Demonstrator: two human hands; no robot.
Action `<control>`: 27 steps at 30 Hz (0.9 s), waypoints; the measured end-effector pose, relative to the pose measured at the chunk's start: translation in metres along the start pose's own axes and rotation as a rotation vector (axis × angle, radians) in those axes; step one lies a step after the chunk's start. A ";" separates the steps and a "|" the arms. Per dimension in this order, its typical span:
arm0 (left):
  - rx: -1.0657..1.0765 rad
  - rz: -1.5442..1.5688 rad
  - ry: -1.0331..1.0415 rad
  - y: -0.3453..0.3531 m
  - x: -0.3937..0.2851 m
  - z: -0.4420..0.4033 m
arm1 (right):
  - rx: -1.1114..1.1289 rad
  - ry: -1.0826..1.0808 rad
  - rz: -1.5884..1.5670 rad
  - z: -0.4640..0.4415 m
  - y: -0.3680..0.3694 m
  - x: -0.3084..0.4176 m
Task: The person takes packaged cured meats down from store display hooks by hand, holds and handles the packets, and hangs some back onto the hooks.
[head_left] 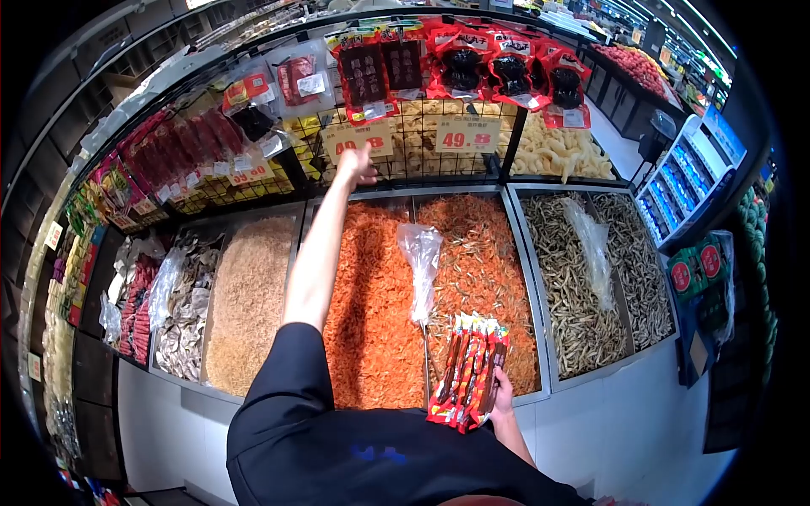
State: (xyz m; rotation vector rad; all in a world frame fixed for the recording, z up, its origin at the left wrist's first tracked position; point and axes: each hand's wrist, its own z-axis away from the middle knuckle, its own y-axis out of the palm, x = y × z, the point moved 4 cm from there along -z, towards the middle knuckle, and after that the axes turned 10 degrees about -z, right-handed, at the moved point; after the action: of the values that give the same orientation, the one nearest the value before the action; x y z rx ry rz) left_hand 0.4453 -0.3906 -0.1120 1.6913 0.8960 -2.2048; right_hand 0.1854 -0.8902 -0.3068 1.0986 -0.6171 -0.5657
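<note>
My left hand [359, 165] is stretched far forward over the bins, in front of a price card [344, 139] on the wire rack. Its fingers are apart and loosely bent, with nothing seen in them; whether they touch the card I cannot tell. Close to my body, my right hand [504, 395] grips the right edge of a bundle of red packets of long brown sausage sticks [466, 371]. Above the left hand hang dark vacuum packs of meat [364, 72]. Orange dried shrimp [371, 295] fill the bin under my left arm.
A plastic bag [420, 261] lies on the divider between the orange bins. Pale tiny dried shrimp [249, 295] are to the left, small dried fish [574, 287] to the right. Red packs [462, 63] hang along the rack. A blue display stand [688, 181] stands at the right.
</note>
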 end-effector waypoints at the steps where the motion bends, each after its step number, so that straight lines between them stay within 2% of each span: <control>1: 0.048 0.062 0.033 0.015 0.020 0.031 | -0.007 -0.003 -0.001 0.000 -0.002 0.000; 2: 0.255 -0.006 0.052 0.028 0.037 0.067 | -0.014 0.025 -0.020 -0.002 -0.010 -0.001; 4: 0.492 -0.165 0.131 0.064 0.073 0.142 | -0.024 -0.003 0.032 -0.005 -0.008 0.000; 6: 0.943 -0.281 0.139 0.094 0.117 0.217 | -0.026 0.039 0.032 -0.004 0.011 -0.002; 7: 1.196 -0.320 0.072 0.106 0.137 0.251 | -0.021 0.086 0.035 -0.005 0.012 -0.003; 8: 1.377 -0.221 0.006 0.119 0.179 0.272 | -0.013 0.131 0.041 -0.007 0.013 -0.003; 10: 1.471 -0.064 -0.113 0.123 0.191 0.324 | -0.008 0.173 0.046 -0.011 0.015 -0.005; 11: 1.326 0.098 -0.176 0.121 0.178 0.345 | -0.002 0.182 0.056 -0.012 0.018 -0.007; 12: 1.226 0.111 -0.235 0.127 0.193 0.352 | 0.006 0.189 0.067 -0.013 0.021 -0.008; 14: 1.027 0.411 -0.366 0.141 0.226 0.365 | -0.031 0.231 0.080 -0.016 0.022 -0.010; 16: 0.856 0.531 -0.334 0.140 0.218 0.376 | -0.040 0.283 0.121 -0.020 0.014 -0.009; 18: 0.792 0.502 -0.393 0.136 0.215 0.379 | -0.095 0.278 0.172 -0.023 0.010 -0.009; 22: 0.598 0.451 -0.308 0.131 0.217 0.371 | -0.082 0.235 0.206 -0.023 0.027 -0.006; 25: 0.574 0.450 -0.339 0.133 0.215 0.371 | -0.092 0.168 0.232 -0.020 0.026 -0.004; 27: 0.514 0.367 -0.289 0.132 0.210 0.371 | -0.089 0.151 0.226 -0.020 0.021 -0.003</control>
State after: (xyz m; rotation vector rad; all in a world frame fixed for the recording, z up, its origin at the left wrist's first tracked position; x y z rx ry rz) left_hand 0.1526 -0.6728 -0.2954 1.4987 -0.0616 -2.4422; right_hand 0.1994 -0.8680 -0.2943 0.9632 -0.5697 -0.3084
